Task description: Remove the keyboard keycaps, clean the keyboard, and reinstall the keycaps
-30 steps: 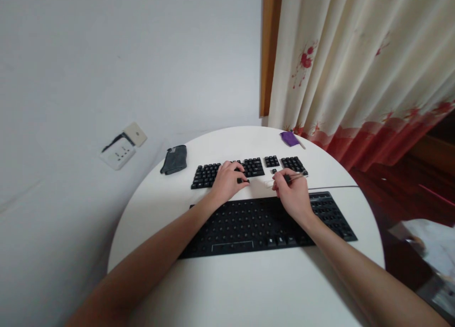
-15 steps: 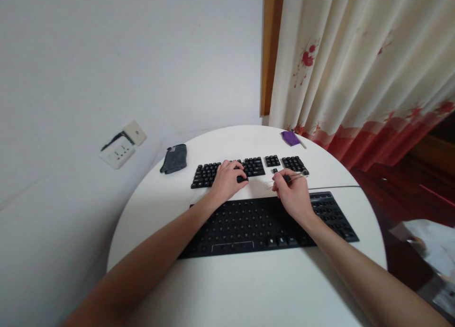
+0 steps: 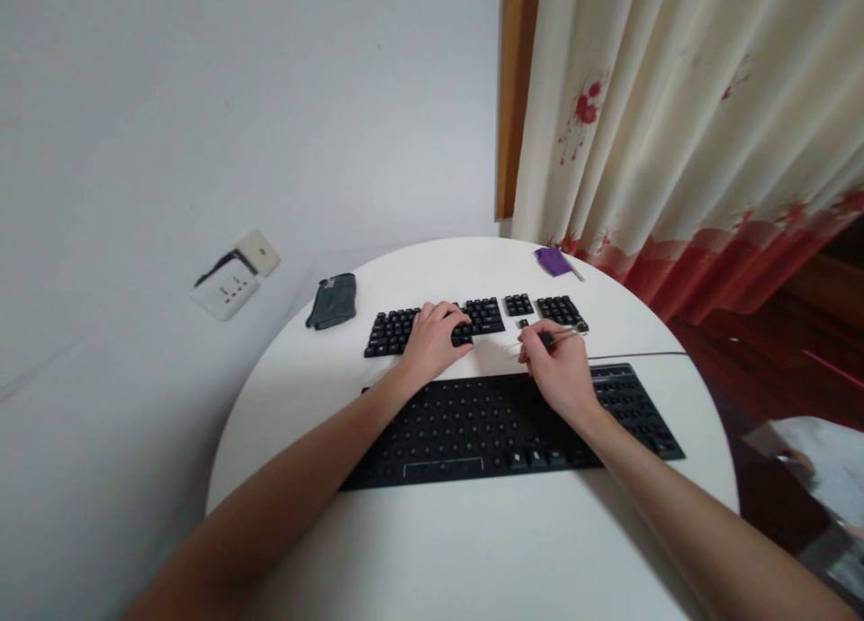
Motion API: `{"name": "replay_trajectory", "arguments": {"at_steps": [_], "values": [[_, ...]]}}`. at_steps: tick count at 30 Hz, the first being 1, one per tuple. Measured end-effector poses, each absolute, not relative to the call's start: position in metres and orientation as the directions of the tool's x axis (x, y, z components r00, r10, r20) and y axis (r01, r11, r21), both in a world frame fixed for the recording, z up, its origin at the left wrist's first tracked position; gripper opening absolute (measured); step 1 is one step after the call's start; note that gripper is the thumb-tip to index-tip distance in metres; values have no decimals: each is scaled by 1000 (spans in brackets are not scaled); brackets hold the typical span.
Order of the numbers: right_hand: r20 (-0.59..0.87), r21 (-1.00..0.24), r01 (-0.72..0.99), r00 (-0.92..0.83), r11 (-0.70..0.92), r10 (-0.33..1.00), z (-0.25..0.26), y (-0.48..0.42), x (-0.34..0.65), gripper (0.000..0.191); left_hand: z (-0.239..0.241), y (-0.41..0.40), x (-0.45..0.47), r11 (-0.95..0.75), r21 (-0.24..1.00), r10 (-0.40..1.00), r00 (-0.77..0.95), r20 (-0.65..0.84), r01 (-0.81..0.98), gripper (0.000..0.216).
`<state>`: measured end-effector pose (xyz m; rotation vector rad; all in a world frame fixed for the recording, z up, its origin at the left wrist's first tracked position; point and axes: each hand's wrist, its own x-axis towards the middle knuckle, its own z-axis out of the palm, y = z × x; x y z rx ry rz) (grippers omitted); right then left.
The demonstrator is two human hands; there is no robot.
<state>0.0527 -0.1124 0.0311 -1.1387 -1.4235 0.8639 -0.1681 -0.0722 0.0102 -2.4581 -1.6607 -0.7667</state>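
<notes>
A black keyboard base point(image 3: 486, 423) with its keycaps taken off lies on the round white table point(image 3: 472, 549). Beyond it the loose black keycaps point(image 3: 391, 331) are laid out in keyboard order, with smaller groups point(image 3: 560, 311) to the right. My left hand point(image 3: 432, 342) rests on the middle of that layout, fingers curled and pinching a black keycap point(image 3: 462, 336) at the layout's edge. My right hand point(image 3: 560, 364) is closed round a thin wire keycap puller point(image 3: 563, 337) with a black keycap at its tip, just past the keyboard's far edge.
A folded dark grey cloth point(image 3: 333, 301) lies at the table's left rim. A purple item point(image 3: 553, 261) sits at the far edge by the flowered curtain point(image 3: 675, 135). The keyboard's cable point(image 3: 641, 355) runs off to the right. A wall socket point(image 3: 226, 288) is on the left.
My left hand has shifted the keycap slightly away, into the row of laid-out keycaps. My right hand has hardly moved.
</notes>
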Motion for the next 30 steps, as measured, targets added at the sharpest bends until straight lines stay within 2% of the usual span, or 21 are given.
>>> {"name": "replay_trajectory", "arguments": {"at_steps": [19,24,30], "values": [[287,-941,192,15,279,958,32,-113,54,24,9,-72,-169,-440,240,837,299,458,865,36],[290,-947,155,23,283,957,35,-111,54,25,13,-74,-164,-591,275,768,425,479,758,19],[206,-968,138,-29,208,978,50,-127,62,26,13,-75,-163,-717,272,682,565,464,642,21]]}}
